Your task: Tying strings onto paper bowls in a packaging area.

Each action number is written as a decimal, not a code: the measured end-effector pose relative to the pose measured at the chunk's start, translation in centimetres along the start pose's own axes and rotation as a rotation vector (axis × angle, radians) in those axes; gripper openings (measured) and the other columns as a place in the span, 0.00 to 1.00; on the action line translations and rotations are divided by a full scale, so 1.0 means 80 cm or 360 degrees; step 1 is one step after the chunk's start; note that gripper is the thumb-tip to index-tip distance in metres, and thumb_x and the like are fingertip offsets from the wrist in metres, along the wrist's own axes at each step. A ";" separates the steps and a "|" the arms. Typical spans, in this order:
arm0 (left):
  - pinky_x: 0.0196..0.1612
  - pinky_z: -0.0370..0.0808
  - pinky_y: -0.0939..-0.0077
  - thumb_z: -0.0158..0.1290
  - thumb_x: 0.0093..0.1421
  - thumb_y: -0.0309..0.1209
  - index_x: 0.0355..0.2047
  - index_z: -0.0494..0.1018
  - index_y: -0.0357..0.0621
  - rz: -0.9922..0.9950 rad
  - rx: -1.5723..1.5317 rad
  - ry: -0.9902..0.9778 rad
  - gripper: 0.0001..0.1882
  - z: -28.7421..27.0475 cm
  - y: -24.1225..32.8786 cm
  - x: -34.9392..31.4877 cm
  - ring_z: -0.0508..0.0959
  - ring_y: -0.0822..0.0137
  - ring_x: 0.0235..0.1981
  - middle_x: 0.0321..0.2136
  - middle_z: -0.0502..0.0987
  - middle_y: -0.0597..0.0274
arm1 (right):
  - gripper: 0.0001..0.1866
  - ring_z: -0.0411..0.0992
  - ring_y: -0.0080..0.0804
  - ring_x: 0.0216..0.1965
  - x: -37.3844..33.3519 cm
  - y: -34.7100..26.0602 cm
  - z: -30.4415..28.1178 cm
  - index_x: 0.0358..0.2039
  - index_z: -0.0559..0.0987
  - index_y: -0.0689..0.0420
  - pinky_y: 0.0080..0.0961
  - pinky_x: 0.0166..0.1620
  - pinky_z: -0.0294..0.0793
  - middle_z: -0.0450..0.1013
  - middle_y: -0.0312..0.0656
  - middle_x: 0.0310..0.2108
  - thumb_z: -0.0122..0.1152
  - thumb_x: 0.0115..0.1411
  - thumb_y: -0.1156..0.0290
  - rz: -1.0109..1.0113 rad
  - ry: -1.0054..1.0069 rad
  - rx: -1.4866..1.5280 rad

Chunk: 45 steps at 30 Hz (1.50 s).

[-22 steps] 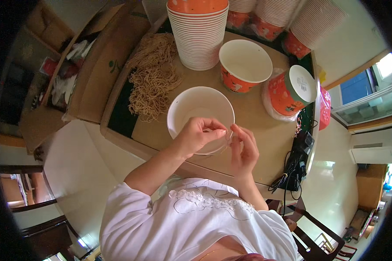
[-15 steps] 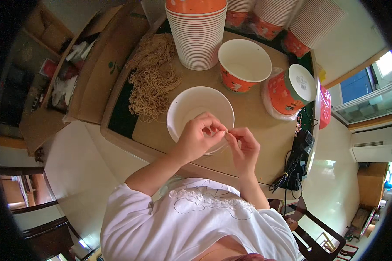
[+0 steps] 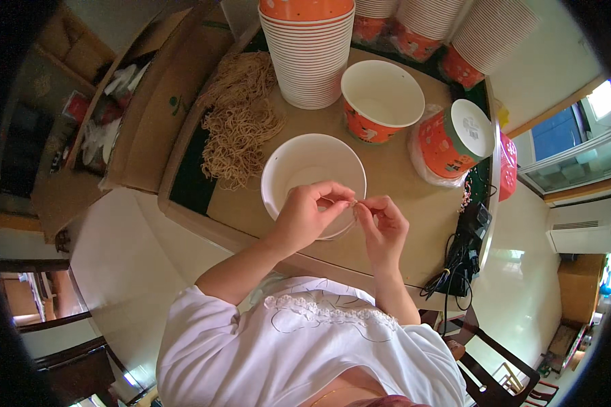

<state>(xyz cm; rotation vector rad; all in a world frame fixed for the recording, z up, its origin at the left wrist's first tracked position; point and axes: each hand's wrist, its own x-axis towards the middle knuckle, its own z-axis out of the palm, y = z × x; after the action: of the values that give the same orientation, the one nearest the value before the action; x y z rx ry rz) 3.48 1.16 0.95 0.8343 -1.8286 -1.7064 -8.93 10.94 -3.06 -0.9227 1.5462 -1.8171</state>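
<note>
My left hand (image 3: 307,216) and my right hand (image 3: 385,229) meet above the right side of a white paper tub (image 3: 288,166). Each is closed in a fingertip pinch. Whatever sits between the fingertips is too small to make out. The tub stands upright near the table's front edge, its mouth facing up and a small hole showing near the rim. Left of it lies a tangled heap of tan string (image 3: 234,136). Just behind and to the right is an upright orange-printed paper tub (image 3: 381,102), also with a small hole near its rim.
A tall stack of nested tubs (image 3: 305,61) rises at the back, with more stacks (image 3: 492,37) behind. At right stand an upturned orange tub (image 3: 448,146) and black cables (image 3: 451,264) with an adapter. A cardboard box (image 3: 163,102) flanks the table's left.
My pinched fingertips have shifted very slightly, the left index finger lying a little straighter. Both hands stay together over the tub's right rim.
</note>
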 end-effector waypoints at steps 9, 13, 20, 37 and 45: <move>0.39 0.76 0.80 0.55 0.58 0.24 0.35 0.78 0.35 0.0023 0.0321 -0.0030 0.07 -0.001 0.005 -0.002 0.79 0.75 0.34 0.30 0.81 0.60 | 0.05 0.67 0.20 0.27 0.002 0.001 0.001 0.28 0.77 0.61 0.17 0.31 0.67 0.72 0.36 0.26 0.64 0.51 0.83 -0.0234 0.0037 -0.0224; 0.38 0.76 0.81 0.55 0.58 0.25 0.34 0.78 0.34 0.0018 0.0247 -0.0039 0.06 -0.002 0.006 0.000 0.79 0.76 0.33 0.29 0.81 0.61 | 0.06 0.70 0.23 0.30 0.000 -0.005 0.002 0.29 0.78 0.65 0.17 0.34 0.69 0.73 0.40 0.29 0.63 0.50 0.87 -0.0441 0.0027 -0.0452; 0.37 0.76 0.82 0.55 0.59 0.25 0.34 0.78 0.34 -0.0050 0.0179 -0.0075 0.06 -0.002 0.007 -0.002 0.79 0.77 0.32 0.30 0.81 0.62 | 0.07 0.72 0.29 0.29 0.001 0.002 0.002 0.28 0.79 0.61 0.21 0.31 0.71 0.74 0.42 0.28 0.65 0.48 0.85 -0.0706 0.0104 -0.0716; 0.37 0.75 0.83 0.51 0.61 0.24 0.34 0.74 0.35 0.0061 0.0084 0.0012 0.04 -0.009 0.000 0.004 0.77 0.77 0.31 0.30 0.78 0.64 | 0.11 0.63 0.20 0.24 -0.019 -0.001 -0.022 0.31 0.75 0.59 0.17 0.29 0.65 0.70 0.34 0.28 0.66 0.47 0.81 -0.0057 -0.0194 -0.0613; 0.33 0.74 0.84 0.49 0.62 0.24 0.33 0.71 0.36 0.0066 0.0067 -0.0003 0.03 -0.010 -0.010 0.005 0.75 0.78 0.27 0.27 0.76 0.65 | 0.06 0.68 0.29 0.23 -0.039 -0.046 -0.013 0.28 0.77 0.58 0.23 0.26 0.68 0.70 0.39 0.24 0.66 0.49 0.78 -0.0069 -0.0491 -0.0761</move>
<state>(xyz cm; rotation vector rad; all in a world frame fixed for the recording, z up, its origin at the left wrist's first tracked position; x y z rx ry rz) 3.86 0.33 0.17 0.8066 -1.8758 -1.6488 -7.84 14.63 0.01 -1.3898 1.7934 -1.2671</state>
